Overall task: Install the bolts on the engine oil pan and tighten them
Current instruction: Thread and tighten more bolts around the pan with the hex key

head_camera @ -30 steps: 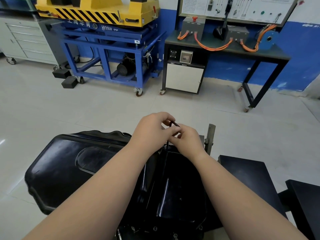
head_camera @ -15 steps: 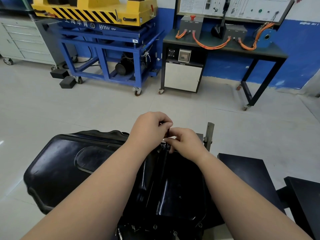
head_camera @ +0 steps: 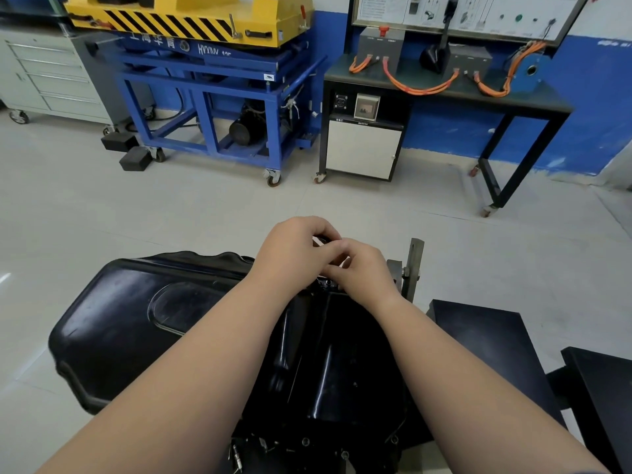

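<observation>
Progress entry. The black oil pan (head_camera: 136,319) sat in place, dome side up, taking up the lower middle of the head view. Along the pan's near flange a few small round bolt heads (head_camera: 305,441) showed. Whether they were snugged down or only started could not be read. The rest of the flange was hidden by the forearms or the pan body, so no bolt count was possible.

Judgement: the work was at the pan's far edge, either starting a bolt by hand or turning one in. That edge was in progress. Final tightening all round probably remained, though the view did not confirm it.

Hands. Both met directly over the far rim of the pan, fingertips touching.
- The left hand (head_camera: 294,248) had its fingers curled, with thumb and forefinger pinching a small dark piece (head_camera: 321,238) at the top of the cluster. It was too small to say whether this was a bolt or a short driving tool.
- The right hand (head_camera: 359,268) was also curled, knuckles up, with its fingertips tucked down at the rim just under the left's. What it gripped, if anything, could not be made out.

So the dark piece was held just above the pan's far rim, between the two hands and nearer the left thumb.

Also noted: a grey metal bracket (head_camera: 412,265) stood upright just right of the pan's far corner, and a black tabletop (head_camera: 478,336) lay to the pan's right.
</observation>
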{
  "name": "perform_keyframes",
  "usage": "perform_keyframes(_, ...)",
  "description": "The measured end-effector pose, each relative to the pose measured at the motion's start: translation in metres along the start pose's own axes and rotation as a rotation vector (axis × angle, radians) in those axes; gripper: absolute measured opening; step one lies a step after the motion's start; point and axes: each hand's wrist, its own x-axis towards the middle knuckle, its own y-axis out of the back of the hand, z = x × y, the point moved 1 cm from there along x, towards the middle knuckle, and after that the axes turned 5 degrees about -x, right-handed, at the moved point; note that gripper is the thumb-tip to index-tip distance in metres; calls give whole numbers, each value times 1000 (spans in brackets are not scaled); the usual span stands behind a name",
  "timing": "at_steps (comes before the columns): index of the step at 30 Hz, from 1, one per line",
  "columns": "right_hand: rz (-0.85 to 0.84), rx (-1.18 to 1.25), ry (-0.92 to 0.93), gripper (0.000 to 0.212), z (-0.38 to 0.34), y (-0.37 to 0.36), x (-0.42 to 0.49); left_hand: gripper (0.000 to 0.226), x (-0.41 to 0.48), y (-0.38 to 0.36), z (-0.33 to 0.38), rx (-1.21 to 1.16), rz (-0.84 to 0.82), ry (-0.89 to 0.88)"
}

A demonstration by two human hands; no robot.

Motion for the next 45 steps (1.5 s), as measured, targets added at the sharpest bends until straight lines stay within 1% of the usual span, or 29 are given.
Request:
perform_keyframes(2, -16, -10, -13, 19, 0, -1, 0, 10, 1, 1, -1, 24, 16, 1)
perform_keyframes(4, -40, -37, -17, 21, 0, 1, -2, 11, 2, 1, -2, 67, 21, 7)
perform_keyframes(6, -88, -28, 6, 11, 0, 6, -3, 10, 3, 1, -3, 109, 6, 11)
perform_keyframes(9, -193, -51, 65, 21, -3, 13, -3, 12, 3, 1, -2, 130, -12, 8)
perform_keyframes(10, -208, -66, 71, 21, -4, 14, -2, 13, 3, 1, -2, 134, -11, 6)
perform_keyframes(13, -168, -48, 58, 19, -4, 16, -1, 4, 3, -2, -2, 94, 28, 1)
perform_keyframes(16, -106, -15, 37, 9, -2, 14, -3, 26, 3, -2, -3, 30, 73, 13)
perform_keyframes(18, -57, -15, 35, 6, 0, 12, -3, 31, 3, -1, -3, 22, 61, 24)
perform_keyframes(21, -22, -4, 35, 16, 2, 11, -2, 10, 1, -2, 0, -20, 19, 0)
perform_keyframes(22, -24, -6, 40, 18, 2, 11, -2, 7, -1, -2, 2, -32, 9, -12)
perform_keyframes(24, -32, -27, 48, 22, 1, 10, -3, 9, -2, -2, 3, -27, -5, -19)
perform_keyframes(27, -58, -33, 63, 20, 1, 10, -4, 9, -1, -1, 4, 33, 2, -18)
perform_keyframes(29, -106, -56, 64, 13, 2, 12, -4, 10, -1, -2, 3, 48, 0, -16)
perform_keyframes(31, -177, -72, 71, 20, 0, 15, -4, 10, -1, -1, 2, 48, -6, -15)
perform_keyframes(33, -226, -71, 77, 19, 0, 15, -3, 12, 0, 0, 1, 51, -5, -20)
perform_keyframes(35, -231, -85, 86, 15, -1, 16, -3, 9, 0, -1, 0, 49, 6, -26)
perform_keyframes(36, -220, -75, 80, 16, -1, 16, -3, 4, 1, -2, 0, 38, 19, -23)
perform_keyframes(37, -201, -62, 69, 17, -2, 15, -3, 5, 1, -2, 0, 25, 43, -15)
perform_keyframes(39, -143, -33, 45, 21, -2, 14, -2, 24, 2, -1, -2, -5, 96, 25)
perform_keyframes(41, -85, -1, 26, 29, -1, 12, -1, 34, 3, 1, -4, -28, 118, 74)
perform_keyframes(43, -60, -6, 19, 32, 0, 9, 0, 35, 4, 2, -5, -56, 109, 102)
perform_keyframes(45, -59, -25, 12, 35, 0, 6, 1, 27, 3, 1, -4, -55, 99, 92)
